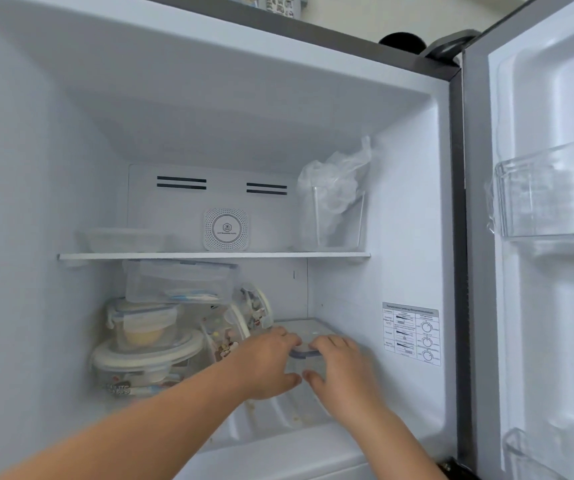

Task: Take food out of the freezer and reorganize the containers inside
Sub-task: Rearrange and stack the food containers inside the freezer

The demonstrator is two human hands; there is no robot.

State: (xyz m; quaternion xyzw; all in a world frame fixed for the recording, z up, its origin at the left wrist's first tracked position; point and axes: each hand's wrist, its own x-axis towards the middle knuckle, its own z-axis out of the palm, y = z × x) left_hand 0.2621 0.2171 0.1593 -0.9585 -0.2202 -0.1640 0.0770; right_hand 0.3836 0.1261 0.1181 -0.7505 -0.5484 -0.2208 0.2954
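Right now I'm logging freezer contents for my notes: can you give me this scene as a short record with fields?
door: open, swung to the right
upper shelf: flat clear tub at left, white round-grilled deodorizer in the middle, clear bin holding a plastic bag at right
lower left: stack of lidded containers, rectangular box on top
lower right: clear lidded container
left hand: fingers on that container's front
right hand: fingers on the same container, at its grey latch
floor in front: scattered crumbs
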